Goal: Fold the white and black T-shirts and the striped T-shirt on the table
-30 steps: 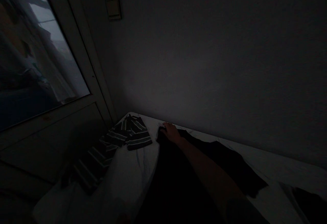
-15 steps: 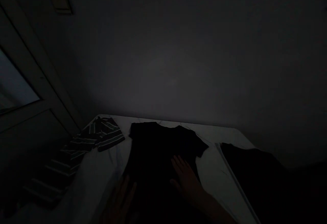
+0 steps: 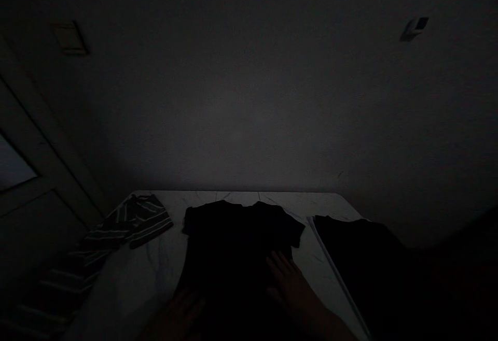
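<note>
Pressing down on a black T-shirt, the right hand is lying flat with its fingers spread wide, and it is not gripping anything. The left hand is showing open near the lower left side of the shirt, but it is too dark to tell if it is touching. The shirt is lying in the middle of a white surface. A striped shirt is lying at nine o'clock from it, and a black cloth is lying at three o'clock.
</note>
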